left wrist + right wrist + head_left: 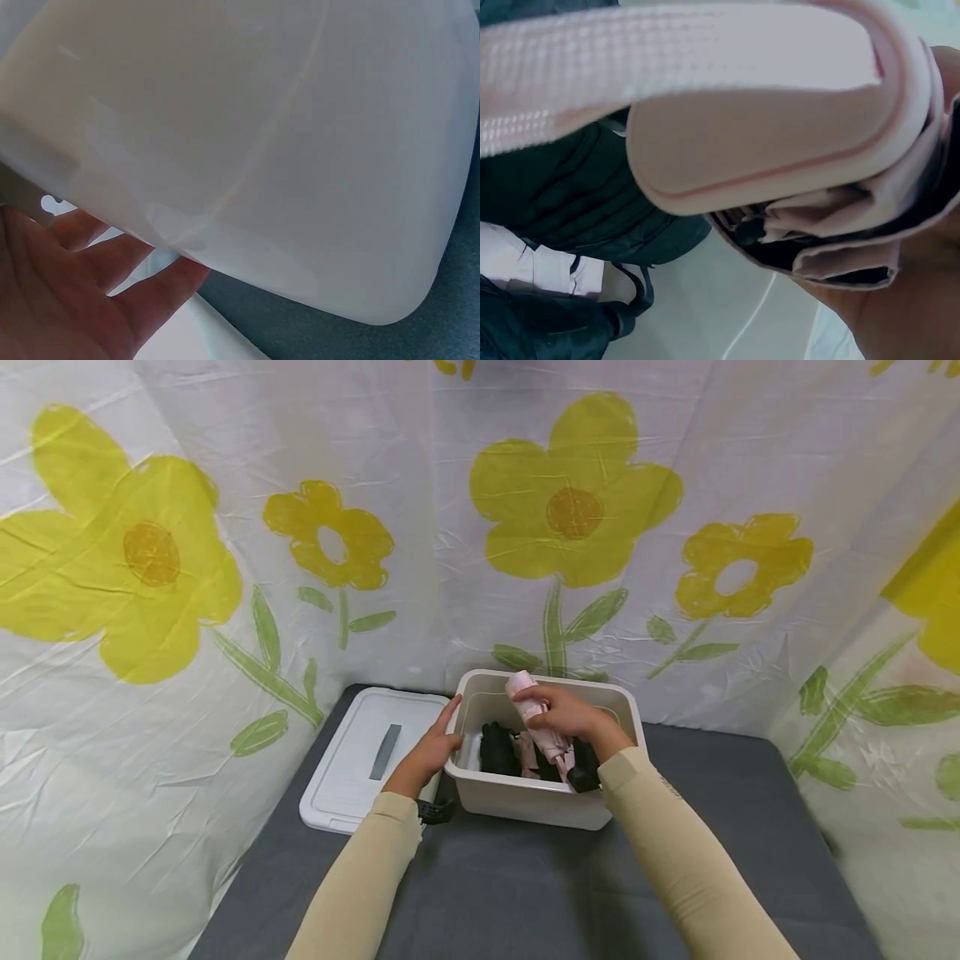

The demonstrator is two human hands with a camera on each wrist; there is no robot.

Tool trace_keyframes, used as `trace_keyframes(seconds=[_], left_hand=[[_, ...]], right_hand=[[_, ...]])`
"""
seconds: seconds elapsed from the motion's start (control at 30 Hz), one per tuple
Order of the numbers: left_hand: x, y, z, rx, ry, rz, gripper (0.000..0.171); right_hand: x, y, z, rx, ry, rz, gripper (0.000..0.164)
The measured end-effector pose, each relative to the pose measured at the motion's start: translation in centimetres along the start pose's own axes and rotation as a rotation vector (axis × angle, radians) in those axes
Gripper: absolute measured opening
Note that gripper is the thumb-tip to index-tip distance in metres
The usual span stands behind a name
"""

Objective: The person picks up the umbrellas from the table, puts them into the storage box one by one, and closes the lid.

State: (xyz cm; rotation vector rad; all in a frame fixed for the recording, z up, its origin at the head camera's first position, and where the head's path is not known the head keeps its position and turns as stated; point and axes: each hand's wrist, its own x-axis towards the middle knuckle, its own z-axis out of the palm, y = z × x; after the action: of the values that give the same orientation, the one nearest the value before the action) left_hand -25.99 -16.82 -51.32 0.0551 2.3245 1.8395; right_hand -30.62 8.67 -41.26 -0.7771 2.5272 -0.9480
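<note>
A pink folded umbrella [550, 741] is in my right hand [566, 712], tilted over the inside of a pale storage bin [532, 808]. In the right wrist view its flat handle end [765, 146] and woven wrist strap [667, 52] face the camera, with loose fabric folds beside them. My left hand [427, 753] holds the bin's left rim, the thumb at the lip; in the left wrist view the fingers [161, 296] reach behind the edge. Inside the bin lie black folded umbrellas [498, 750] and pale pink items [527, 752].
A white lid [345, 760] with a grey handle [386, 752] lies left of the bin. Both rest on a table with a dark grey cloth [517, 893]. A flower-printed curtain [442, 568] hangs behind and along the sides.
</note>
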Motion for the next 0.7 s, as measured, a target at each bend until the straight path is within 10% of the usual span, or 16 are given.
trace_keyframes(seconds=[0.5,0.7], left_hand=[[-1.8,2.9,-0.4,0.006,-0.059,-0.021,0.084],[0.0,0.4,-0.2,-0.004,-0.023,-0.019,0.085]], right_hand=[[0.9,0.1,0.7,-0.043,-0.144,0.118,0.053],[0.8,-0.9,0.5,-0.046,-0.159,0.160,0.056]])
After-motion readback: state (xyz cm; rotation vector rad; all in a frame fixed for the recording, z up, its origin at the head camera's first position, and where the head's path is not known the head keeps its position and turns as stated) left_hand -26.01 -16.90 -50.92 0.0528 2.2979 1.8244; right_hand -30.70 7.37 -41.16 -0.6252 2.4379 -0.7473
